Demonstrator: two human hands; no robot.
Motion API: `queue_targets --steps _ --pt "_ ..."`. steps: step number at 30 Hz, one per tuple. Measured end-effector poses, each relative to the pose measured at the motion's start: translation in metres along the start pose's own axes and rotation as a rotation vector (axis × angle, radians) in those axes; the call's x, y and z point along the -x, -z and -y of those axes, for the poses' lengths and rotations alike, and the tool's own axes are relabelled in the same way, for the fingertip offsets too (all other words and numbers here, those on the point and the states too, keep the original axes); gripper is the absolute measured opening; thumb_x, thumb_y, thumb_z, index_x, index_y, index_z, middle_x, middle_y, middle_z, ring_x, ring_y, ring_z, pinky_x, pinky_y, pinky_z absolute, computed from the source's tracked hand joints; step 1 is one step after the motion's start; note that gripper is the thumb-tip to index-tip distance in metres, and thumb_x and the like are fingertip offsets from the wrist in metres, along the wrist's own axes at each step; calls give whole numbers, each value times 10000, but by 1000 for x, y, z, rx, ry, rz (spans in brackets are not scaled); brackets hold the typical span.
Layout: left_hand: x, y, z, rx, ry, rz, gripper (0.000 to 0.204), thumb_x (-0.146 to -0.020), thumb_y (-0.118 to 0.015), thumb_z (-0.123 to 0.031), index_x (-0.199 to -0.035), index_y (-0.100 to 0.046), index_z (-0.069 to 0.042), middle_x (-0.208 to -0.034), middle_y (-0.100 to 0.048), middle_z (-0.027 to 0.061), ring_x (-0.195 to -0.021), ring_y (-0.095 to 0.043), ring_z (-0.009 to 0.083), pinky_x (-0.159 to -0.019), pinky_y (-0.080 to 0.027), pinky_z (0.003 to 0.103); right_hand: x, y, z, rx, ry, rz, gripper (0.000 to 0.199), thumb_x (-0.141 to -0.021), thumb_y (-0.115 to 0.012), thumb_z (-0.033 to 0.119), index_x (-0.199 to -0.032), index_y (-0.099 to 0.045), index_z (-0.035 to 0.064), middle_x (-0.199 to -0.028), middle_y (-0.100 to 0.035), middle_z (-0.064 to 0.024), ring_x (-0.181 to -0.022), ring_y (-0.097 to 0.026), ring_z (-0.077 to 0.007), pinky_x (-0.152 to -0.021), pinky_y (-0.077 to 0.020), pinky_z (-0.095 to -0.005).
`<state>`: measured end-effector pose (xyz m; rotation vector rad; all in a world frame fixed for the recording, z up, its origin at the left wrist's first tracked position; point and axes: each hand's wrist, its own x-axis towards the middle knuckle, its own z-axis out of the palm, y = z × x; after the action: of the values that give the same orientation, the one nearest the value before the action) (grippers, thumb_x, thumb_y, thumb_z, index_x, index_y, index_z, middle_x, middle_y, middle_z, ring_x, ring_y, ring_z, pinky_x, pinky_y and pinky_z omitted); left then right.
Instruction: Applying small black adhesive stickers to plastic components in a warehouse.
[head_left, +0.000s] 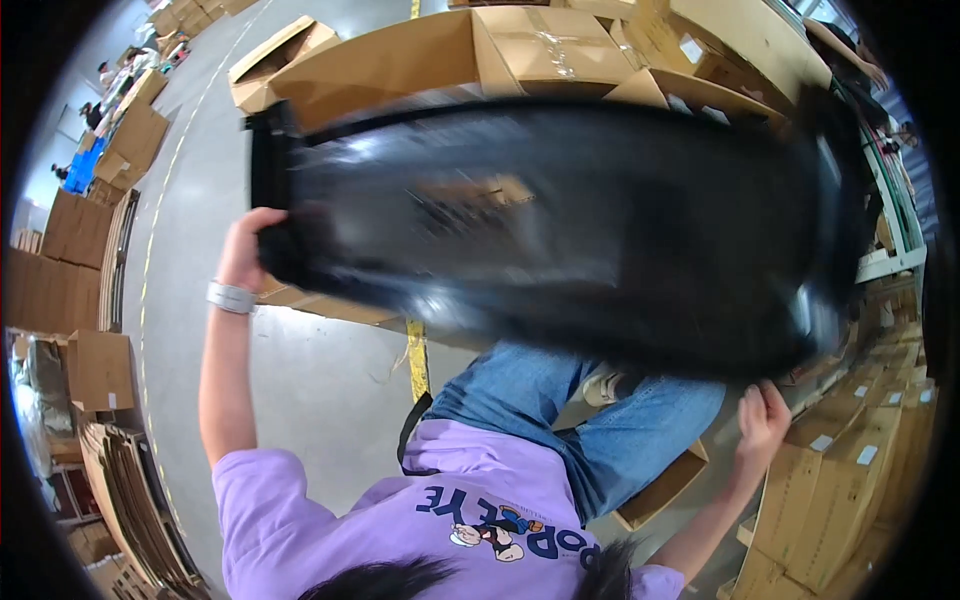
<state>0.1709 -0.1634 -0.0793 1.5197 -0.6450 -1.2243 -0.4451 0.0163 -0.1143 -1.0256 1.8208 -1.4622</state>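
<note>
A long, glossy black tray-like panel (560, 230) with raised edges hangs tilted in front of me, above my knees. It is smeared by motion, most of all at its right end, so its exact kind does not show. My left hand (250, 245), with a pale band at the wrist, is closed around the panel's lower left end. At the lower right corner, my right hand (762, 415) has its fingers curled together, right at the panel's edge. Whether those fingers grip the panel or something thin beside it cannot be made out.
Open cardboard boxes (400, 65) stand just beyond the panel. Stacked cartons (850, 480) rise close on my right, and a small open box (665, 485) lies beside my leg. Flattened cardboard (130, 500) and more boxes line the left. Another person's arm (845, 50) shows at the upper right.
</note>
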Motion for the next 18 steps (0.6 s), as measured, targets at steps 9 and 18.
queue_targets --steps 9,18 --pt "-67 120 -35 -465 -30 -328 179 -696 -505 -103 -588 -363 -100 -488 -290 -16 -352 -271 90 -328 -157 250 -12 -87 1 151 -61 332 94 -865 -588 41 -916 -632 -25 -663 -457 87 -579 -336 11 -500 -225 -170" --pt "-217 17 77 -1248 164 127 216 -684 -596 -183 -604 -571 16 -581 -580 150 -467 -570 248 -431 -443 374 -9 -66 -43 316 -123 251 99 -869 -589 75 -902 -631 -7 -644 -434 80 -562 -320 -3 -494 -220 -179"
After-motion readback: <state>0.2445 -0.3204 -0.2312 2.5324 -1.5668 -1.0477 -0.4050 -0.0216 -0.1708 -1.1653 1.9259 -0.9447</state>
